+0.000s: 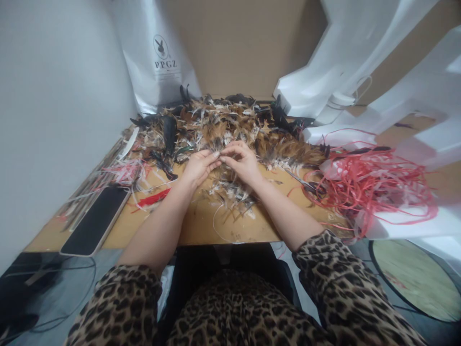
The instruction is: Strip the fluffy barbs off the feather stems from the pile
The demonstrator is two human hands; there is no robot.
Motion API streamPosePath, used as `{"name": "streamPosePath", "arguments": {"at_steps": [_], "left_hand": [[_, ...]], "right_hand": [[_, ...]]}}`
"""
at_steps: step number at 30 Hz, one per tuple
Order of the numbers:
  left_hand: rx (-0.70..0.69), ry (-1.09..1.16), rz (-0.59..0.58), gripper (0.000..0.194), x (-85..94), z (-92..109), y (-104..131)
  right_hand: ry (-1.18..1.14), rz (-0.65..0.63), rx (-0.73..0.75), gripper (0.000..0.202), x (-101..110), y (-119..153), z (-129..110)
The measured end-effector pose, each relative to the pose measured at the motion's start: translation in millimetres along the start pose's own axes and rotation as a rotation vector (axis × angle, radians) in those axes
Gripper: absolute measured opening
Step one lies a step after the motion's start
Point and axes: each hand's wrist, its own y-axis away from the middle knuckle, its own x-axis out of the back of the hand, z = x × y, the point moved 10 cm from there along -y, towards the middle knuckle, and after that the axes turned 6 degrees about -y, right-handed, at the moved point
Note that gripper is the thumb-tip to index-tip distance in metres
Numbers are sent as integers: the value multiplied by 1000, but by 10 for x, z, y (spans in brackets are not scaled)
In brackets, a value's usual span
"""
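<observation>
My left hand (201, 167) and my right hand (244, 163) meet over the middle of the table, fingertips pinched together. Between them is a small brown feather tuft (215, 143), its base covered by the fingers. Just behind lies a wide heap of brown, white and black feathers (239, 113). Smaller loose feathers (236, 194) are scattered on the table below my wrists. A row of brown feathers (293, 150) stretches to the right of my right hand.
A phone (96, 221) lies at the table's left edge, near a red strip (154, 197) and pink-white strings (126, 172). Scissors (312, 187) sit beside a tangle of pink ribbon (374, 187) at right. A printed plastic bag (158, 62) stands behind, with a cardboard panel (248, 48).
</observation>
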Motion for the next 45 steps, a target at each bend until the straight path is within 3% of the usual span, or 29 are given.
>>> {"name": "streamPosePath", "arguments": {"at_steps": [6, 10, 14, 18, 25, 31, 37, 42, 45], "left_hand": [[63, 23, -27, 11, -67, -81, 33], [69, -20, -17, 9, -72, -32, 54], [14, -79, 25, 15, 9, 118, 52], [-27, -157, 35, 21, 27, 230, 71], [-12, -200, -22, 22, -82, 221, 110], [-35, -115, -41, 16, -123, 281, 135], [-16, -110, -102, 14, -203, 247, 155], [-3, -62, -37, 11, -113, 216, 112], [3, -30, 9, 10, -51, 196, 89]], "right_hand": [[-82, 39, -73, 15, 4, -14, 53], [-267, 54, -198, 17, 53, -34, 192], [-533, -36, -426, 22, -28, 6, 409], [-652, -143, -533, 26, -125, 51, 477], [-663, -175, -537, 23, -152, 54, 492], [-546, -120, -528, 24, -129, 70, 532], [-535, -223, -548, 28, -317, 149, 524], [-668, -191, -577, 28, -338, 136, 529], [-612, -162, -579, 28, -284, 121, 536]]}}
